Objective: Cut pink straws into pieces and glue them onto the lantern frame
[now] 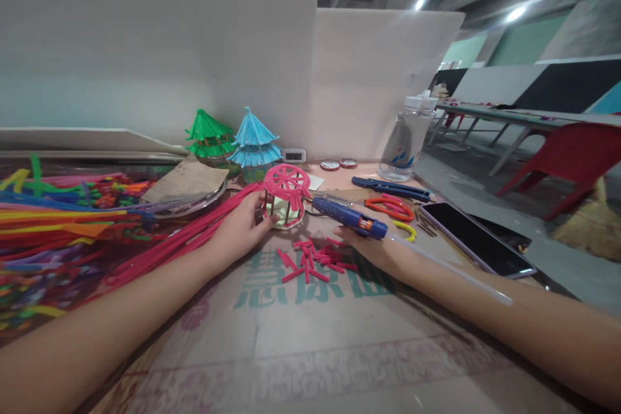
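Observation:
My left hand (249,225) grips the side of a small round craft pavilion (287,180), with a pink spoked ring on top and brown posts above a pale base. My right hand (365,247) is closed around a blue hot glue gun (347,215). Its nozzle points left, close to the pavilion's pink rim; whether it touches I cannot tell. A clear glue stick (456,272) sticks out of the gun's back along my forearm. Between my hands lies a loose heap of short pink strips (310,260) on the printed cardboard (272,343).
Long pink strips (179,242) and colourful pipe cleaners (63,220) spread at left. Behind stand green (209,136) and blue (255,139) roofed models. At right are a blue cutter (391,189), orange-handled scissors (391,208), a phone (478,238) and a water bottle (405,139).

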Action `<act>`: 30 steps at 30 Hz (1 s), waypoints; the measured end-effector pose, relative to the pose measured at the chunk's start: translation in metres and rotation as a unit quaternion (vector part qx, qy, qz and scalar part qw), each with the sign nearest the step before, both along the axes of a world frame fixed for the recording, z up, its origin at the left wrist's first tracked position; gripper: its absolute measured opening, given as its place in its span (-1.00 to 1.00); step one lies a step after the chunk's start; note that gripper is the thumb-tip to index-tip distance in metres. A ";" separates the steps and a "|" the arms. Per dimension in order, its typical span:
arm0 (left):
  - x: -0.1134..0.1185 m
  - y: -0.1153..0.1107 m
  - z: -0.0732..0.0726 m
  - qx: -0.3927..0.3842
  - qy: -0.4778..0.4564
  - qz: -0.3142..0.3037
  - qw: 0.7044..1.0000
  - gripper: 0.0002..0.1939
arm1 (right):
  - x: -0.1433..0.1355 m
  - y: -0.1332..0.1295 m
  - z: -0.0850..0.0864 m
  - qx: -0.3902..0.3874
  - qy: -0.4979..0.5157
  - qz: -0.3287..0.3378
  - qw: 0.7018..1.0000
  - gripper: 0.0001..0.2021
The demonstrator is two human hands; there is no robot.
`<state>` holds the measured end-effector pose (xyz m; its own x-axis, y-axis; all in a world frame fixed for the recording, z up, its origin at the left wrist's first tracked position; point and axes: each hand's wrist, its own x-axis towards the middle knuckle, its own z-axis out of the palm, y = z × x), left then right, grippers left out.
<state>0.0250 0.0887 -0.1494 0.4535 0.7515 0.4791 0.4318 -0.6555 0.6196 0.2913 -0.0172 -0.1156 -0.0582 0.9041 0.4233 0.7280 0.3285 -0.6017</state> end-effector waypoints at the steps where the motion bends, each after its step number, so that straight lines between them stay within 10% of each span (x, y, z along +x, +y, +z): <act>1: 0.000 0.000 -0.001 -0.003 0.001 0.001 1.000 -0.70 | 0.000 0.000 0.000 -0.002 0.000 0.000 1.000 -0.77; 14: 0.000 0.002 -0.003 0.008 0.027 0.000 1.000 -0.72 | 0.012 0.006 0.010 0.021 0.140 0.049 0.989 -0.54; 18: 0.000 0.000 0.000 0.014 0.026 -0.012 0.999 -0.71 | 0.018 0.042 0.031 0.009 0.221 0.030 0.975 -0.51; 23: 0.001 0.002 -0.001 0.009 0.030 0.002 0.999 -0.70 | 0.030 0.107 0.053 -0.048 0.045 -0.049 0.997 -0.71; 30: 0.000 0.001 -0.001 0.019 0.047 0.011 0.999 -0.73 | 0.034 0.171 0.023 -0.157 0.028 -0.093 0.983 -0.75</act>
<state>0.0252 0.0897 -0.1500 0.4819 0.7433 0.4640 0.5013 -0.6682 0.5498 0.3257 0.1534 -0.0924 0.1363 0.9834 0.1195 0.7208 -0.0157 -0.6930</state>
